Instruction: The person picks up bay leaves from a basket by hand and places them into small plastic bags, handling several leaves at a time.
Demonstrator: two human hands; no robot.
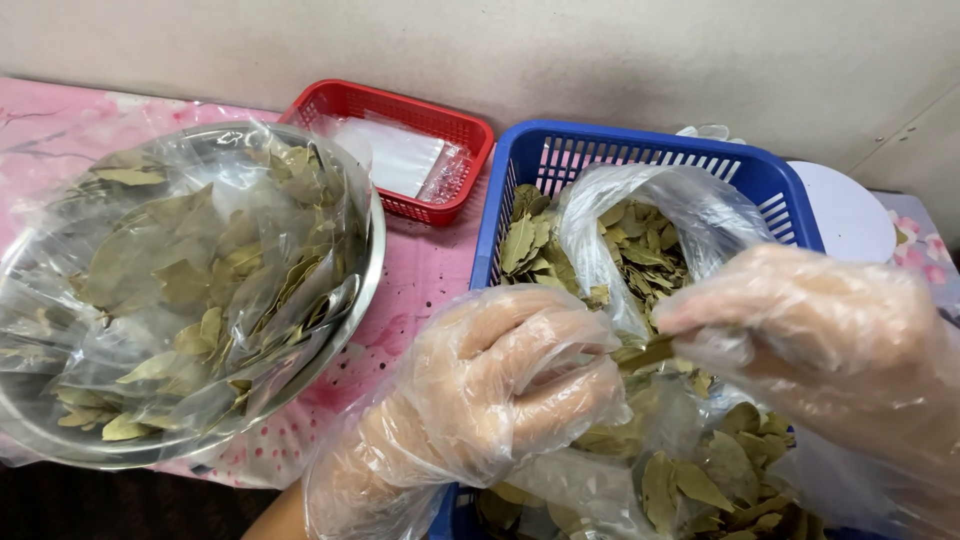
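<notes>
Hands: both gloved in loose clear plastic, held low over the blue basket [640, 150], close enough to work above the leaves.
Left hand [500, 385]: curled in a closed grip around the top of a small clear bag [590, 480], apparently to keep its mouth steady; the fingers hide whether anything else is held.
Right hand [810, 335]: fingertips pinched on a single dried leaf [648, 352], pointed toward the left fist, as if lined up with the bag's opening.
Leaf: between the two hands, just above the basket, touching the right fingertips and meeting the left fist.
Basket: full of dried green leaves, some loose, some in an open clear sack [650, 215] with its mouth pulled wide, likely for easy reach.
Bowl [372, 250]: steel, well left of the hands on the pink counter [430, 265], holding leaves in crumpled plastic bags [190, 270], set aside from the working spot.
Red tray [395, 105]: behind bowl and basket, against the wall, with flat empty clear bags [395, 155] stacked within arm's range.
White disc [850, 215]: behind the basket's right corner, partly hidden; kind unclear.
</notes>
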